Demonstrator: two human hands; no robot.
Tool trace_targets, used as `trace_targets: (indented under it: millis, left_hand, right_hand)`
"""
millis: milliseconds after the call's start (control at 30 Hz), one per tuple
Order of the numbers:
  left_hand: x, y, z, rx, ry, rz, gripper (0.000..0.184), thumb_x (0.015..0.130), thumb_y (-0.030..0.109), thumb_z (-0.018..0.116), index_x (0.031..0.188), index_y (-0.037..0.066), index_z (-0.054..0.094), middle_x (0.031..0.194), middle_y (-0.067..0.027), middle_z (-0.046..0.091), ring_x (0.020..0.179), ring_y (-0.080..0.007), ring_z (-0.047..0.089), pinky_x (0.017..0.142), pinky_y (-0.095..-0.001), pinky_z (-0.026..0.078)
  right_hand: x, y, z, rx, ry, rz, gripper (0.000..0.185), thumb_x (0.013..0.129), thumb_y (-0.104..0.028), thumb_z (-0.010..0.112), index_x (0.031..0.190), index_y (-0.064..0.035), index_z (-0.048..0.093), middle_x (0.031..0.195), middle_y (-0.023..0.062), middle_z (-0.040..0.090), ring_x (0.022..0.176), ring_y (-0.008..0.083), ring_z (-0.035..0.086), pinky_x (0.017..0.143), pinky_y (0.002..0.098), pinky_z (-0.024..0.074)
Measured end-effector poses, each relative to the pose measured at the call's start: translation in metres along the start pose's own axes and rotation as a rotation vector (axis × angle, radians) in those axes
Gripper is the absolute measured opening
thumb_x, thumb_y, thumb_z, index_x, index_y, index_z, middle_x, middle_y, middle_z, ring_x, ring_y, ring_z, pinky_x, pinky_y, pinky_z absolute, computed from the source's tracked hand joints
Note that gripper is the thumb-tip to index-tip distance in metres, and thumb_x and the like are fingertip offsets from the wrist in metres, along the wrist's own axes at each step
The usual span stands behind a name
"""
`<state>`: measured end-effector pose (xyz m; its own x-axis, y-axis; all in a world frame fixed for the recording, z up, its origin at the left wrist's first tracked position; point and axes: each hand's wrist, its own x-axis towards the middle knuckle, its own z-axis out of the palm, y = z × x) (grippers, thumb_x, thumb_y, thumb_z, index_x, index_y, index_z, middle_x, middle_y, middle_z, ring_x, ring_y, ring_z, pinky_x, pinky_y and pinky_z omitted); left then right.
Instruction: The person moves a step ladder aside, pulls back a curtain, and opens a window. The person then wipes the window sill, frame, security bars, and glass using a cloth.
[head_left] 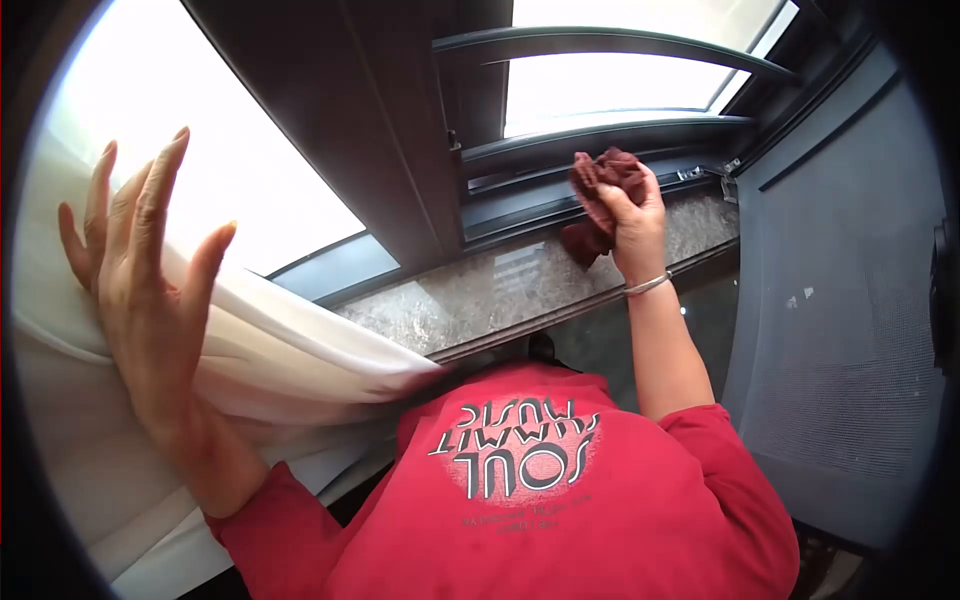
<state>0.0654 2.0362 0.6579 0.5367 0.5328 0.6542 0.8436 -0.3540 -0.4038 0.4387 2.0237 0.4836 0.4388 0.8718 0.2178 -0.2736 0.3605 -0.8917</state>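
1. Nearest the camera, a red shirt fills the lower middle of the view, its printed lettering upside down.
2. Beyond it, a dark window frame spans the top, with two curved rails on its right part.
3. A grey panel with a mesh area stands at the right side.
4. A white curtain hangs on the left, its lower folds gathering toward the shirt.
5. A mottled stone sill runs along the foot of the frame, rising slantwise from the curtain toward the panel.
6. The left hand is raised before the curtain, its back to the camera, fingers spread and nothing visible in its grasp; whether the palm presses on anything, one cannot tell.
7. The right hand is clenched around a bunched dark red cloth.
8. The cloth lies just below the lower rail, over the sill; its longer axis slants from upper right down to a loose lower-left end, whose contact with the stone is unclear. The right hand has it; the left is well apart, off to its left.
9. A thin bracelet circles the right wrist.
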Motion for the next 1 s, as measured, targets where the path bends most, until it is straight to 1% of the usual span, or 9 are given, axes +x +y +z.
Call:
trace_targets:
  millis: [100, 167, 233, 367, 600, 733, 833, 933, 1000]
  left_hand:
    - [-0.011, -0.016, 0.010, 0.063, 0.000, 0.016, 0.060, 0.073, 0.029, 0.071, 0.128, 0.026, 0.049, 0.122, 0.0037, 0.056, 0.129, -0.0197, 0.036, 0.111, -0.0473, 0.011]
    - [-0.018, -0.022, 0.011, 0.045, -0.033, -0.048, 0.056, 0.076, 0.032, 0.068, 0.128, 0.026, 0.049, 0.121, 0.0035, 0.057, 0.129, -0.0205, 0.036, 0.110, -0.0498, 0.010]
    - [-0.028, -0.027, 0.012, 0.125, -0.017, 0.012, 0.051, 0.078, 0.033, 0.066, 0.126, 0.025, 0.051, 0.120, 0.0024, 0.057, 0.129, -0.0211, 0.036, 0.110, -0.0511, 0.010]
    - [-0.052, -0.027, 0.014, 0.079, -0.039, -0.044, 0.047, 0.084, 0.036, 0.061, 0.127, 0.022, 0.050, 0.121, -0.0007, 0.056, 0.130, -0.0219, 0.036, 0.109, -0.0512, 0.011]
    - [-0.058, -0.022, -0.009, 0.082, -0.079, -0.108, 0.041, 0.085, 0.028, 0.061, 0.123, 0.016, 0.053, 0.118, -0.0029, 0.058, 0.127, -0.0230, 0.040, 0.110, -0.0485, 0.014]
    - [-0.082, -0.009, 0.039, -0.141, 0.103, -0.054, 0.036, 0.081, 0.018, 0.066, 0.115, 0.008, 0.058, 0.106, -0.0069, 0.063, 0.119, -0.0245, 0.048, 0.107, -0.0459, 0.024]
    - [-0.080, -0.002, 0.065, -0.198, 0.126, -0.041, 0.033, 0.082, 0.017, 0.065, 0.113, 0.008, 0.059, 0.106, -0.0068, 0.062, 0.118, -0.0258, 0.049, 0.107, -0.0464, 0.024]
    - [-0.032, -0.015, 0.051, -0.224, 0.108, 0.061, 0.030, 0.082, 0.017, 0.064, 0.111, 0.007, 0.059, 0.103, -0.0073, 0.062, 0.115, -0.0268, 0.050, 0.107, -0.0469, 0.024]
    - [-0.022, -0.011, 0.060, -0.258, 0.152, 0.080, 0.031, 0.081, 0.017, 0.065, 0.110, 0.007, 0.059, 0.102, -0.0076, 0.061, 0.114, -0.0275, 0.051, 0.108, -0.0474, 0.023]
  right_hand:
    - [-0.011, 0.024, 0.034, -0.193, -0.280, -0.045, 0.038, 0.077, 0.005, 0.056, 0.113, -0.0030, 0.049, 0.110, 0.0105, 0.059, 0.101, 0.0171, 0.057, 0.090, 0.0310, 0.0467]
    - [-0.019, 0.039, 0.057, -1.036, -0.449, -0.407, 0.046, 0.065, -0.002, 0.065, 0.109, -0.0078, 0.055, 0.108, 0.0104, 0.055, 0.103, 0.0272, 0.053, 0.090, 0.0350, 0.0443]
    - [-0.026, 0.047, 0.071, -1.205, -0.448, -0.489, 0.046, 0.060, -0.006, 0.066, 0.106, -0.0095, 0.058, 0.108, 0.0118, 0.052, 0.102, 0.0327, 0.050, 0.088, 0.0394, 0.0433]
    - [-0.015, 0.020, 0.041, -1.529, -0.475, -0.418, 0.038, 0.062, -0.006, 0.066, 0.100, -0.0128, 0.060, 0.111, 0.0104, 0.051, 0.101, 0.0311, 0.050, 0.087, 0.0380, 0.0443]
    - [-0.001, 0.012, 0.004, -1.461, -0.118, -0.374, 0.041, 0.060, -0.008, 0.067, 0.099, -0.0142, 0.060, 0.103, 0.0090, 0.051, 0.098, 0.0320, 0.051, 0.083, 0.0381, 0.0454]
    - [-0.025, 0.034, 0.003, -1.442, -0.278, -0.604, 0.045, 0.059, -0.011, 0.068, 0.103, -0.0149, 0.059, 0.110, 0.0093, 0.048, 0.102, 0.0320, 0.047, 0.086, 0.0399, 0.0401]
    - [-0.037, 0.047, 0.005, -1.512, -0.319, -0.665, 0.062, 0.060, -0.026, 0.072, 0.118, -0.0159, 0.054, 0.120, 0.0078, 0.044, 0.109, 0.0293, 0.040, 0.092, 0.0411, 0.0310]
    - [-0.031, 0.034, 0.025, -1.448, -0.292, -0.570, 0.062, 0.064, -0.026, 0.068, 0.122, -0.0131, 0.051, 0.122, 0.0085, 0.043, 0.111, 0.0291, 0.038, 0.093, 0.0413, 0.0304]
    - [-0.015, 0.045, 0.031, -1.457, -0.259, -0.661, 0.057, 0.068, -0.025, 0.064, 0.121, -0.0119, 0.051, 0.121, 0.0090, 0.043, 0.111, 0.0297, 0.038, 0.092, 0.0418, 0.0313]
